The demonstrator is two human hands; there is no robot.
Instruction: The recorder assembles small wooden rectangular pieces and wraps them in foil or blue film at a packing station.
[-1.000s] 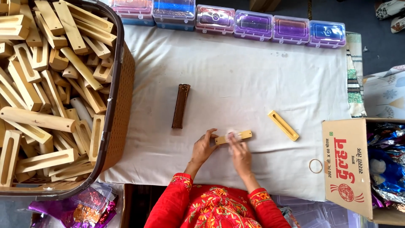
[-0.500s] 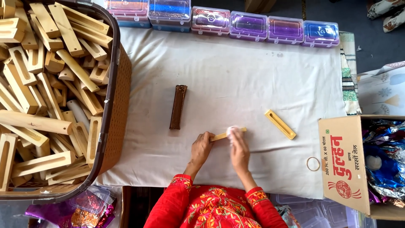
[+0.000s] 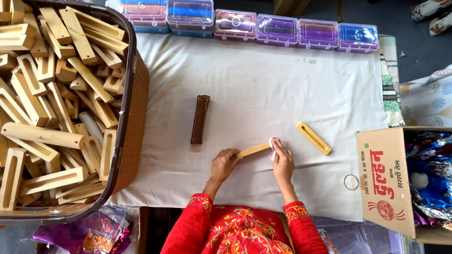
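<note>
- Head view: my left hand (image 3: 225,165) pinches the near end of the pale wooden stick (image 3: 253,150), fingers closed round it, low on the white-clothed bench (image 3: 263,89).
- My right hand (image 3: 283,164) presses a small white wad (image 3: 272,142) onto its 2 o'clock end, fingers together.
- Judging by looks: light, stiff, smooth wood; best held by the long edges.
- Slotted wooden block (image 3: 313,138) lies at 3 o'clock, brown bar (image 3: 200,119) at 10.
</note>
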